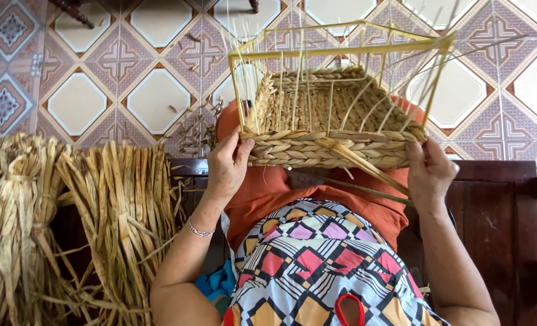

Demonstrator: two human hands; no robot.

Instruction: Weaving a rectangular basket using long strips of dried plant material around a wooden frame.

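While she sits, basket: half-woven basket on her lap, between both hands.
Left hand: left hand closed on its left edge.
Right hand: right hand gripping its right edge.
Beside: straw bundles at her left.

There is a single view, from a camera worn on the person's head. It looks steeply down along the body, so the patterned top and orange lap fill the lower middle of the picture and the tiled floor lies flat across the top. The camera sits close: both forearms run up from the bottom edge, the left hand and right hand meeting the half-woven basket near the centre. Bundles of dried straw crowd the left edge, a dark wooden bench the right. No second view shares the scene.
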